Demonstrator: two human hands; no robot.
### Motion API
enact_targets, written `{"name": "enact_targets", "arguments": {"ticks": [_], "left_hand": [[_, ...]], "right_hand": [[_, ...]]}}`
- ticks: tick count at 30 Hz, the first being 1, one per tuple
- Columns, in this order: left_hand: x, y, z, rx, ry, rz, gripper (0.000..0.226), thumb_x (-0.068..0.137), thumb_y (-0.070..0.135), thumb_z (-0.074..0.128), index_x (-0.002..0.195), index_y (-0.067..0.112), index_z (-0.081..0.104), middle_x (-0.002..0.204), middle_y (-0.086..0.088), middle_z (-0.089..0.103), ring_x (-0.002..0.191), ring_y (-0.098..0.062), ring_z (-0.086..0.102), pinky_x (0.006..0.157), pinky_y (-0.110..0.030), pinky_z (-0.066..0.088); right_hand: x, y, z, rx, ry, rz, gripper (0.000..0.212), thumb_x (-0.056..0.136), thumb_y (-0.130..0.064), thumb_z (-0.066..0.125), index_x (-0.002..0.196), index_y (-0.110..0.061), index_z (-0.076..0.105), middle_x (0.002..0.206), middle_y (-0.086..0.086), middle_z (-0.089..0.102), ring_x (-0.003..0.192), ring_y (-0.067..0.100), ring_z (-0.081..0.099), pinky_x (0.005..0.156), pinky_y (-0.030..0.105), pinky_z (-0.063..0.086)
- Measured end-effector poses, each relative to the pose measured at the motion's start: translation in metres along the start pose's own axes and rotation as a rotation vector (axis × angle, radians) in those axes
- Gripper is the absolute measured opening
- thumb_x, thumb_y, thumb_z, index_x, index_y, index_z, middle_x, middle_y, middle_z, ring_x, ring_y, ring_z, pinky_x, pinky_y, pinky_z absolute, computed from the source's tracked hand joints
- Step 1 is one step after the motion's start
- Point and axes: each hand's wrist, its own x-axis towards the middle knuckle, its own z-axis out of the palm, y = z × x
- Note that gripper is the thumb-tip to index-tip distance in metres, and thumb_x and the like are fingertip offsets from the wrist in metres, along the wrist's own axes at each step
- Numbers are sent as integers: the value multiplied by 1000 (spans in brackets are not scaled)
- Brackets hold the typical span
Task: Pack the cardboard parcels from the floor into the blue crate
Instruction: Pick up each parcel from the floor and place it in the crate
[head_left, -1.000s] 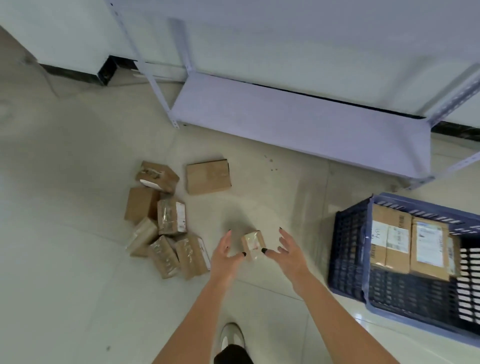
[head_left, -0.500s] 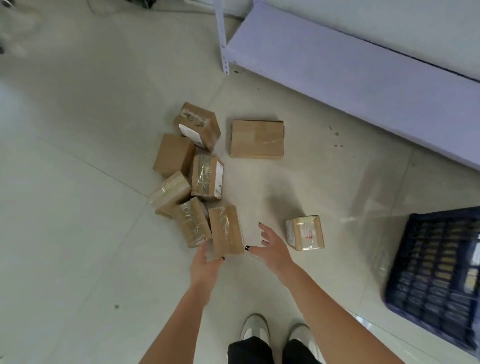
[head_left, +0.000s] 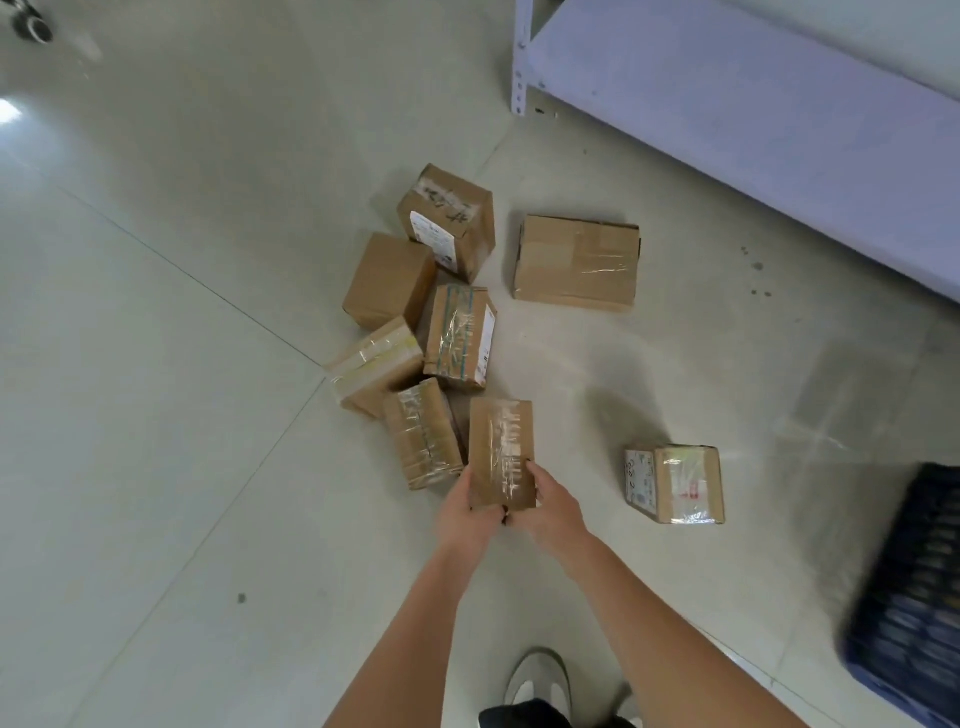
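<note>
- A white shoe (head_left: 540, 680) shows at the bottom edge, on the pale tiled floor (head_left: 156, 415).
- The left hand (head_left: 464, 514) and the right hand (head_left: 551, 512) grasp the near end of one taped parcel (head_left: 502, 452), one hand on each side.
- That parcel is long and thin. Its long side points away from the person, toward the other boxes. Clear tape runs down its top. No words on it can be read.
- Just left of it lies a second taped parcel (head_left: 423, 434), also pointing away but tilted a bit.
- To the right, apart from the rest, sits a small parcel (head_left: 675, 484) with a white label and some red marks. The print is too small to read.
- The blue crate (head_left: 914, 587) is at the right edge, blurry, and well apart from the held parcel.
- Farther off is a pile: a parcel with yellow tape (head_left: 376, 364), one with shiny tape and green lines (head_left: 460, 336), a plain brown one (head_left: 387, 280), and one with a white label and black scribbles (head_left: 447, 221) that cannot be read.
- A flat wide parcel (head_left: 576, 263) lies alone to the right of the pile.
- Farthest away is a pale purple shelf (head_left: 727, 119).
</note>
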Motion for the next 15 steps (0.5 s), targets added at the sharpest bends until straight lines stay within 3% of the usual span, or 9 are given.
{"name": "enact_targets", "arguments": {"ticks": [2,3,6,7,8,10,11,13,15], "left_hand": [[-13,10,2,-30,-18,-2,63,80,-5,54,137,21,43,125,-4,61,115,-18,57,95,-27,47],[-20,14,3,-44,-34,-3,63,79,-6,54,134,23,45,121,-1,63,110,-15,59,91,-26,49],[-43,26,8,-131,-23,-31,55,72,-8,59,103,36,53,92,21,63,83,4,58,60,-6,46],[-53,32,10,-166,-5,-41,55,67,-5,62,100,38,53,91,24,61,85,3,57,60,-4,46],[-61,38,11,-179,-1,-49,59,62,-1,64,108,35,54,102,21,61,96,-3,58,72,-8,48],[-79,58,17,-122,-20,-73,74,66,4,65,134,21,43,132,1,48,120,-19,49,100,-31,43],[-87,70,22,-76,-26,-61,70,68,7,63,134,16,43,134,-7,42,120,-24,48,103,-38,41],[-96,92,32,-22,-2,-27,55,65,10,64,118,5,51,125,-17,41,113,-31,50,99,-40,43],[-101,114,46,-10,15,-6,43,67,9,67,106,4,50,117,-12,33,106,-24,47,89,-28,42]], "right_hand": [[-15,-8,-8,72,26,8,90,70,-6,73,145,-21,27,143,1,46,129,19,46,106,32,39],[-24,-12,-14,105,41,11,91,69,-4,74,145,-20,27,144,1,45,130,19,45,108,33,38],[-56,-26,-34,137,70,5,93,67,-1,75,145,-19,28,145,2,42,133,17,41,110,34,36],[-66,-31,-40,142,77,4,93,66,-1,76,145,-19,29,144,2,44,132,17,42,109,34,37],[-76,-36,-46,144,87,3,92,66,-2,75,144,-20,30,140,3,46,129,18,45,106,33,40],[-94,-46,-57,140,131,-1,80,70,-4,71,141,-20,35,130,6,51,116,19,52,90,26,46],[-102,-52,-62,126,160,-7,72,72,-6,69,136,-17,40,125,8,52,106,19,53,80,23,45],[-113,-62,-74,70,218,-36,48,72,-7,66,117,-11,51,116,14,52,92,21,54,69,22,43],[-122,-68,-87,25,260,-66,37,73,-5,64,109,-7,54,116,16,47,95,26,54,77,30,48]]}}
